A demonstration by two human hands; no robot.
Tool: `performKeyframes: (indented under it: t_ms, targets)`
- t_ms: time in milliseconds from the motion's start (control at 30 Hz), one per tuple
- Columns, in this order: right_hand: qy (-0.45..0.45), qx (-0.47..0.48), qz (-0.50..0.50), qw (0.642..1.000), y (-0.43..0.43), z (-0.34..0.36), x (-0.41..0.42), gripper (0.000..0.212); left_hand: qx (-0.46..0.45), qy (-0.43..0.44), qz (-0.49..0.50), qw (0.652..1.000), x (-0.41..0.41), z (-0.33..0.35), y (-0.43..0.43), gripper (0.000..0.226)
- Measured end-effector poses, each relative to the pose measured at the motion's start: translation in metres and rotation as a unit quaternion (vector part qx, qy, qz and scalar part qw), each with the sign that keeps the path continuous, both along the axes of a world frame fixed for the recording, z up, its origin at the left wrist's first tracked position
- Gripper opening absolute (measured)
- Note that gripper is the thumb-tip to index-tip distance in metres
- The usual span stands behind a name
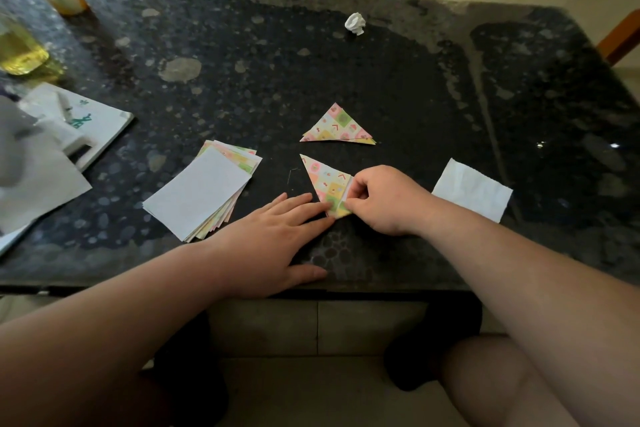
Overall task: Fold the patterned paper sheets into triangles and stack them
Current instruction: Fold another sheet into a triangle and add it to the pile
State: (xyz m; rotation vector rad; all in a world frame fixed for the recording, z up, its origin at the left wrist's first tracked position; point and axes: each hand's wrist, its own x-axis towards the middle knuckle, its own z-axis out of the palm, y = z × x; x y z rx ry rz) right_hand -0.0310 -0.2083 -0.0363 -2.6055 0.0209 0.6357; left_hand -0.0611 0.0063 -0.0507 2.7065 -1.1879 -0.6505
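- Just right of the frame's centre we see a half-folded patterned sheet [323, 180] on the dark stone table [242, 62]. It forms a triangle pointing to the upper left, with a narrow white strip along its right edge.
- The right hand [384, 199] has its fingers curled and pinches that right edge near the lower corner.
- The left hand [273, 236], at lower centre, lies flat with straight fingers and holds nothing; its fingertips touch the sheet's lower corner.
- Just above the sheet and apart from it, we find a small stack of folded triangles [337, 126].
- Left of centre lies a pile of unfolded sheets [204, 194], white side up, near the left hand.
- A white tissue [472, 189] lies at the right, just beside the right wrist.
- A crumpled paper ball [355, 23] rests at upper middle, well apart from everything else.
- At the left edge we see a booklet [100, 125] and a bottle of yellow liquid [20, 52].
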Motion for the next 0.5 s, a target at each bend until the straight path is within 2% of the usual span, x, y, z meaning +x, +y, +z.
performKeyframes:
  t_ms: [500]
  targets:
    - [0.002,-0.011,-0.022,1.000,0.0048,0.0033,0.0018,0.016,0.000,-0.005,0.003,1.000,-0.0001,-0.0008,-0.0011,0.080]
